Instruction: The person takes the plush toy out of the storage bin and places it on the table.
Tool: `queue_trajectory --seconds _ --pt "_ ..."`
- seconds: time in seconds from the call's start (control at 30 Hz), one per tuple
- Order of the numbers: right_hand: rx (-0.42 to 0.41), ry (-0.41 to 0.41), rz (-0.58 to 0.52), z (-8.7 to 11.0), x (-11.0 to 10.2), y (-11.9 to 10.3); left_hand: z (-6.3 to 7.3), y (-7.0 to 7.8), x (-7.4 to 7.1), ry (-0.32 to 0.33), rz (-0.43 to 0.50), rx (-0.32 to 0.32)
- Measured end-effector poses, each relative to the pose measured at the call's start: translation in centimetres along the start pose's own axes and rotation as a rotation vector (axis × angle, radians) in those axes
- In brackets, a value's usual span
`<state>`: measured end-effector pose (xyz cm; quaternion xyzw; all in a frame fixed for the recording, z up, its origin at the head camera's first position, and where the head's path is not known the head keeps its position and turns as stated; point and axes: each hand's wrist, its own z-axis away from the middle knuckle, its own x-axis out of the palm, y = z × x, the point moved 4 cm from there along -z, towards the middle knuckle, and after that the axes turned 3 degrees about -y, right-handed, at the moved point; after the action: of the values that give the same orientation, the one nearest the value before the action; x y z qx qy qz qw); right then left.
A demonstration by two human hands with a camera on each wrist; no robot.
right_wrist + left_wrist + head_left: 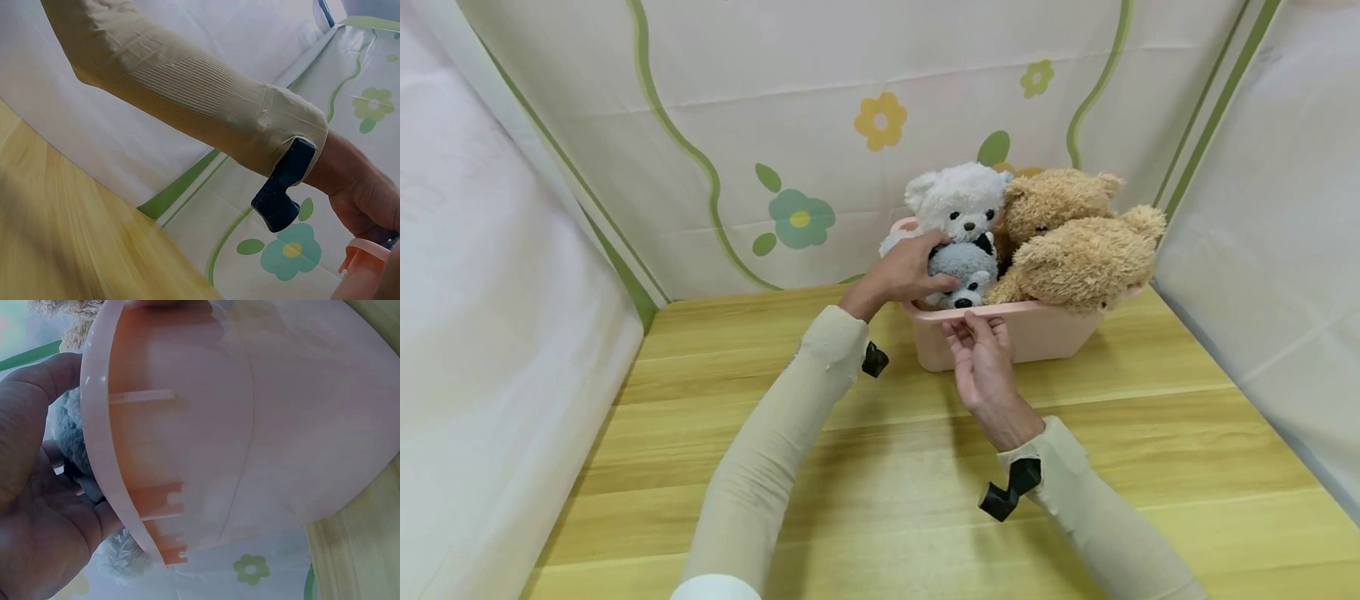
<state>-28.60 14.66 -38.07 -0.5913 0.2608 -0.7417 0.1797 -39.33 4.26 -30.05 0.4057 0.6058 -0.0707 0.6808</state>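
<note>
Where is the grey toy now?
In the head view, the grey toy sits left in the pink basket, in front of the white bear, under the left hand.

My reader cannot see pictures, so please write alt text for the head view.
A person's left hand grips a gray toy inside a pink bin, while the right hand holds its near rim. A white bear and two tan toys share the bin, which stands on a wooden table.

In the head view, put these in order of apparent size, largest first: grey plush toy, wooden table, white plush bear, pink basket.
Wooden table
Pink basket
White plush bear
Grey plush toy, partly covered by the left hand
</note>
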Motion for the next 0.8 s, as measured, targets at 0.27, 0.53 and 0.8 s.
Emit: queue_trajectory --seconds 0.27,0.53,0.8 --pt "-0.013 -0.007 0.002 0.1 0.1 0.0 -0.5 0.5 0.2 0.039 -0.051 0.011" --pt "-0.022 0.004 0.008 0.1 0.0 0.1 -0.8 0.4 0.3 0.090 -0.070 0.000" --pt "-0.029 0.006 0.021 0.1 0.1 0.1 -1.0 1.0 -0.7 0.149 -0.093 0.058"
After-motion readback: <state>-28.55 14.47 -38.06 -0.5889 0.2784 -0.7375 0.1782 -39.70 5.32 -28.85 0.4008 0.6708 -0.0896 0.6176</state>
